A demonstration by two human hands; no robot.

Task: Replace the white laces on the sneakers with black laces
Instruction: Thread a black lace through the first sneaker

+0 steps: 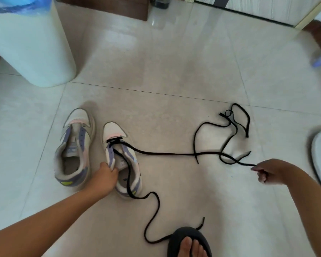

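1. Floor (174, 71): pale tiles carrying everything; a white bin (30, 45) stands far left.
2. Sneakers: the left shoe (74, 145) is unlaced, with no white lace visible anywhere; the right shoe (121, 158) stands just beside it, toe pointing away from the person.
3. Black lace (165, 154): threaded across the right shoe's lowest eyelets. One half runs taut, nearly level, rightward from the toe end; the other trails back over the heel to a dark slipper (189, 240).
4. Spare lace (235, 125): loose tangle on the floor, crossing the taut run.
5. Left hand (107, 175): grips the right shoe's collar, bracing it.
6. Right hand (272, 171): clenched, pinching the taut lace's end, well apart from the shoe. The next eyelet lies nearer the left hand, so the right probably must bring the tip back.
7. Tongue labels: too blurred to read.
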